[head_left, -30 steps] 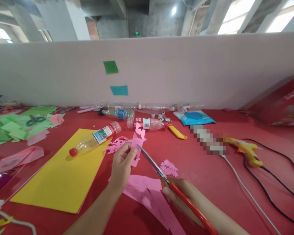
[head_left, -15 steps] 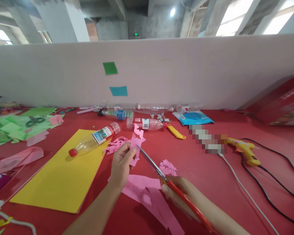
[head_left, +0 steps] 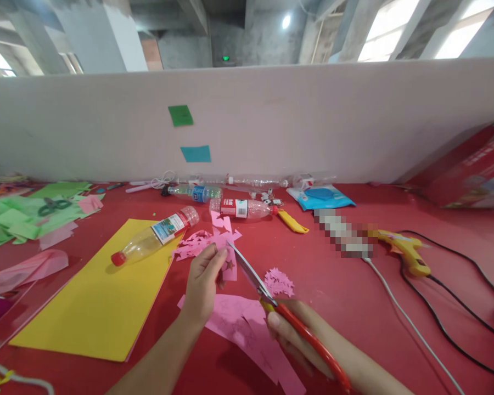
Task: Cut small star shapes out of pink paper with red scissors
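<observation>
Between thumb and fingers, my left hand (head_left: 206, 274) pinches a jagged-edged strip of pink paper (head_left: 230, 263), held up over the table. My right hand (head_left: 292, 323) is wrapped round the red handles of a pair of scissors (head_left: 253, 274). The blade tips touch the strip just beside my left thumb. Below my hands lies a larger pink sheet (head_left: 247, 323) with faint drawn lines. A small heap of pink cut pieces (head_left: 279, 281) sits right of the blades. Behind my left hand is a pile of pink scraps (head_left: 193, 245).
A yellow sheet (head_left: 86, 291) lies left, with a plastic bottle (head_left: 154, 236) across its corner. Another bottle (head_left: 247, 208) and a yellow cutter (head_left: 292, 221) lie behind. At right are a wipes pack (head_left: 321, 197), a yellow glue gun (head_left: 407, 249) and cables. Green paper (head_left: 16, 219) is heaped far left.
The pink strip has turned slightly in my left hand, and more of its lower part shows. The scissors stay at it, their blades nearly closed. The whole view has shifted a little.
</observation>
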The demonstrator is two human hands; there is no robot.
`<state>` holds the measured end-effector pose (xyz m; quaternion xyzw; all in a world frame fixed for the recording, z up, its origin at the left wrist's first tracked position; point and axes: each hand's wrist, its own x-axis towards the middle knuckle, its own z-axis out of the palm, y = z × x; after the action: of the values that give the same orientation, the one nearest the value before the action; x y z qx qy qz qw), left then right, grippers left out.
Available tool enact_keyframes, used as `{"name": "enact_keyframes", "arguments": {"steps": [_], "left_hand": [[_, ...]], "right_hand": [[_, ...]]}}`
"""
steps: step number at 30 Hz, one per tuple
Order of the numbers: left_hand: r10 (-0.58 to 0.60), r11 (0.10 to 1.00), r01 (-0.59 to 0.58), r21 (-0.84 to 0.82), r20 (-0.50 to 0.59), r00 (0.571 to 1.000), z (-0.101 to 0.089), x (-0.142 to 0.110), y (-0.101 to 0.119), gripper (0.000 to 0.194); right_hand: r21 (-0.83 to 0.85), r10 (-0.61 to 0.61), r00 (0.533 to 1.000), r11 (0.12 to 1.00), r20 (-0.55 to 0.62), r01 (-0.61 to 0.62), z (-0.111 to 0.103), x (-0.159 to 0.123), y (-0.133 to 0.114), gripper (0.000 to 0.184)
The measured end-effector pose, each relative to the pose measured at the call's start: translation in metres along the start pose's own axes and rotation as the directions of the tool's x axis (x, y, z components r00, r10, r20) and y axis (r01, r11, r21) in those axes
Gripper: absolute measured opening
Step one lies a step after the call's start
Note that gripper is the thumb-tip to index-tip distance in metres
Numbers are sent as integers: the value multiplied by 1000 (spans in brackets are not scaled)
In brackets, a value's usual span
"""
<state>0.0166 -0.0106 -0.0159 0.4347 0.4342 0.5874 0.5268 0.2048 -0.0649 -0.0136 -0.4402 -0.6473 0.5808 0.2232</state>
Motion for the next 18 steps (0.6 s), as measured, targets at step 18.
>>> {"name": "enact_keyframes", "arguments": {"steps": [18], "left_hand": [[-66, 998, 66, -17, -4, 998, 4, -3, -1, 36]], "right_hand": [[204, 102, 994, 975, -38, -92, 19, 3, 2, 66]]}}
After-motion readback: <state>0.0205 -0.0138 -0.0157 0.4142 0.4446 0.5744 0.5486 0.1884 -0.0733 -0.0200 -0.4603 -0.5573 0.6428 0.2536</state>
